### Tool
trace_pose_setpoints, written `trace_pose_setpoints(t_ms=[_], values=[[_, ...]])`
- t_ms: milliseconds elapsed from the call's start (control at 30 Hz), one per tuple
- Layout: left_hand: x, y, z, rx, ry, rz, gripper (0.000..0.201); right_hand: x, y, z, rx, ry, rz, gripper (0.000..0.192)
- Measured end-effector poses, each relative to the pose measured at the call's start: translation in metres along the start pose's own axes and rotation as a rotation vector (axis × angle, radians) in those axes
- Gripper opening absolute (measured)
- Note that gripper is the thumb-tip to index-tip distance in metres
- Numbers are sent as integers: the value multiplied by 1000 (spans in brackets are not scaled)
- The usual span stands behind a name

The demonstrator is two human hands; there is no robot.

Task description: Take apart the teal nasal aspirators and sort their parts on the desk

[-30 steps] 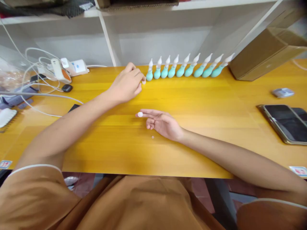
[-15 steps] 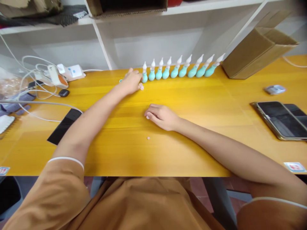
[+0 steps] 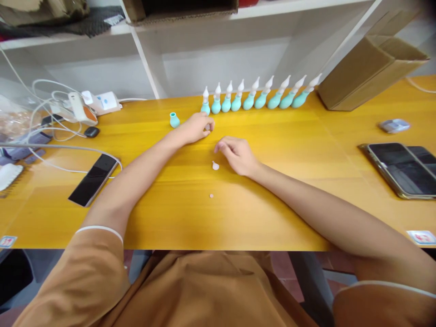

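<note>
My left hand [image 3: 199,127] is in front of the leftmost turquoise squeeze bulb [image 3: 205,108]. Its thumb and fingers are closed around a small clear piece [image 3: 207,127], mostly hidden by the fingers. My right hand [image 3: 237,156] hovers low over the table, fingers loosely curled and nothing visible in them. Just left of it a small whitish teardrop-shaped piece [image 3: 215,166] lies on the wood. Nearer my body rests a tiny pale disc [image 3: 211,195]. An uncapped turquoise bulb [image 3: 174,121], its round mouth upward, stands left of my left hand.
Several turquoise bulbs with white pointed tips [image 3: 260,100] form a row along the back. At the right are a cardboard box [image 3: 361,75], a small packet [image 3: 394,126] and phones [image 3: 402,168]. To the left lie another phone [image 3: 93,179] and chargers with cables [image 3: 105,102].
My left hand has moved right and toward me, uncovering the uncapped bulb and picking up the clear piece. My right hand has shifted right and away, leaving the teardrop-shaped piece on the table.
</note>
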State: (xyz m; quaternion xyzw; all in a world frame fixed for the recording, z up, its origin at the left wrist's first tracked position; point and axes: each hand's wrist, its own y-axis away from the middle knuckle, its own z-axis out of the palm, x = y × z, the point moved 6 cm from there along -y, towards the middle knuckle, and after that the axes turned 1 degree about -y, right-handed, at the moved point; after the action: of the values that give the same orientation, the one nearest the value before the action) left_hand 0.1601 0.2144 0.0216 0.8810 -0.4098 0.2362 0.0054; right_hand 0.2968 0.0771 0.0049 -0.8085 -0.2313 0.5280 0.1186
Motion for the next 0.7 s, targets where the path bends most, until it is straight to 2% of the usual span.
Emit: trace_pose_setpoints(t_ms=[100,200,267,333,400,467,567,700], values=[[16,16,0,31,154,-8,15,29,-7,-22,287,-156,153,35],[31,38,-1,95,441,-83,13,48,-10,-29,398,-355,280,25],[40,53,0,123,707,-162,27,46,-11,-26,367,-507,282,25],[52,64,5,62,935,-213,35,36,-11,-18,264,-692,264,31],[60,73,8,57,1118,-278,37,23,-9,-10,141,-840,276,36],[64,78,10,90,1259,-337,31,14,-6,-6,75,-890,304,37],[65,81,15,156,1370,-390,18,11,-3,-4,111,-885,338,36],[63,81,22,211,1444,-435,16,16,-2,0,193,-892,314,38]])
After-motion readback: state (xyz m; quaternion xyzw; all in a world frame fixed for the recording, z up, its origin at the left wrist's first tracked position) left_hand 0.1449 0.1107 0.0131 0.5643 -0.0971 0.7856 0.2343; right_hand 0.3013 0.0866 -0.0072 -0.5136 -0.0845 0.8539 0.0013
